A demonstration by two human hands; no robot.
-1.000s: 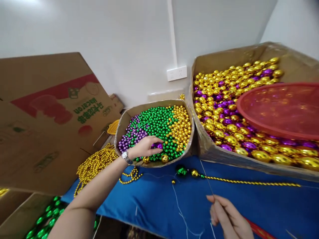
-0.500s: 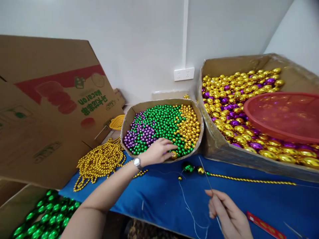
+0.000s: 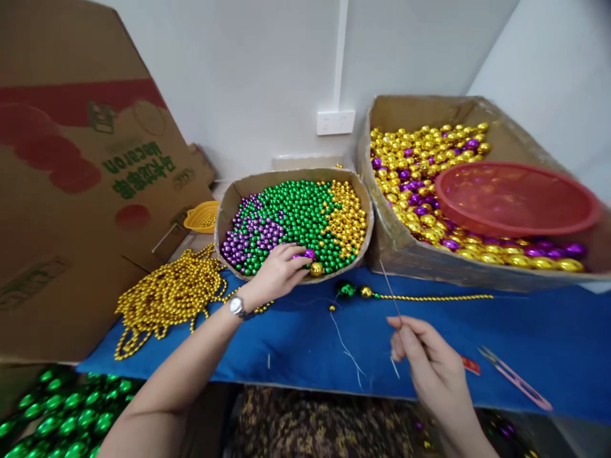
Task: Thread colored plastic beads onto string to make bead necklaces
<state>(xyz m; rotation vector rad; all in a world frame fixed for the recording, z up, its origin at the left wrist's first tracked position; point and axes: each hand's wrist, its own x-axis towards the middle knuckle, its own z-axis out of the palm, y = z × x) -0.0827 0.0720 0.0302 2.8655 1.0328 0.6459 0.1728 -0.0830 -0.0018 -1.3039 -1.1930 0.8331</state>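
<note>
My left hand [image 3: 280,272], with a watch at the wrist, reaches over the near rim of a low cardboard box [image 3: 220,222] of small green, purple and gold beads. Its fingers are closed around a shiny purple bead [image 3: 309,253]; a larger gold bead [image 3: 316,270] sits just beside them. My right hand [image 3: 422,356] pinches a long thin needle [image 3: 390,286] that points up and left. On the blue cloth [image 3: 315,343] between the hands lie white thread [image 3: 347,348], a big green bead [image 3: 345,289], a gold bead [image 3: 365,291] and a twisted gold strand [image 3: 434,298].
At right stands a large box [image 3: 382,235] of gold and purple beads with a red basin [image 3: 515,222] in it. Gold bead strings [image 3: 167,296] lie left, beside a tall carton [image 3: 95,254]. Pink-handled snips [image 3: 520,381] rest near the front edge.
My left hand has shifted slightly within the bead box, and a purple bead now shows at its fingers. The view has tilted and moved right; my right hand still holds the needle.
</note>
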